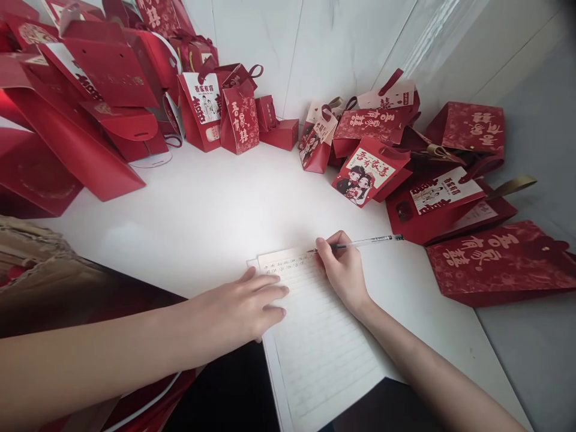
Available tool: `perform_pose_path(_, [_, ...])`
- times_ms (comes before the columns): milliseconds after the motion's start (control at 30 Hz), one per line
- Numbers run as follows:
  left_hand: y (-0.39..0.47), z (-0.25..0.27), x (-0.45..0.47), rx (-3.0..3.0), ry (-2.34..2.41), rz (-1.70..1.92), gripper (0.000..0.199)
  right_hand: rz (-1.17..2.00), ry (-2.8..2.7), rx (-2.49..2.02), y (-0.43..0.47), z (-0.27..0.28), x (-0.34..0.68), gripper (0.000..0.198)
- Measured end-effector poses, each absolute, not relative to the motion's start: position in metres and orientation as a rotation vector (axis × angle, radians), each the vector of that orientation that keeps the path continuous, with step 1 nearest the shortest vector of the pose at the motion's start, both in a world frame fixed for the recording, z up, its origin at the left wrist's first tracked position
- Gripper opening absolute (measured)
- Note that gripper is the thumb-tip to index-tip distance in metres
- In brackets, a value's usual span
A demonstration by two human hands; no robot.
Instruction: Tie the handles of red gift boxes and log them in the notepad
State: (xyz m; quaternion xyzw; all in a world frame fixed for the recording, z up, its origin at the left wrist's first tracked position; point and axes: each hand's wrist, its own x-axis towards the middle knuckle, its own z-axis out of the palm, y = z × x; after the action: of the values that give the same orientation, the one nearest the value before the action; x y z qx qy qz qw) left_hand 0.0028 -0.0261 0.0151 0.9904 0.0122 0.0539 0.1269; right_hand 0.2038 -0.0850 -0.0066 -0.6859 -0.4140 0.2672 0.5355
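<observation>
At the white tabletop (252, 204), pinches clear plastic pen (371, 241) in right grip (345, 270); spreads left grip (245, 306) on ruled, part-written white paper notebook (324, 348).

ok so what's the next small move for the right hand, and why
Probably a short pen stroke by the writing near the top of the page. The right hand grips the pen with its tip near that writing, the left hand rests at the page's left edge, and the ruled lines lower down look unwritten.
</observation>
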Motion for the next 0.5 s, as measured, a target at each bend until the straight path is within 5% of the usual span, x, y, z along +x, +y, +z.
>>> perform_pose_path(500, [-0.0247, 0.0104, 0.0021, 2.913, 0.020, 0.157, 0.017, 0.438, -1.218, -1.740, -0.0862, -0.0113, 0.2068, 0.027])
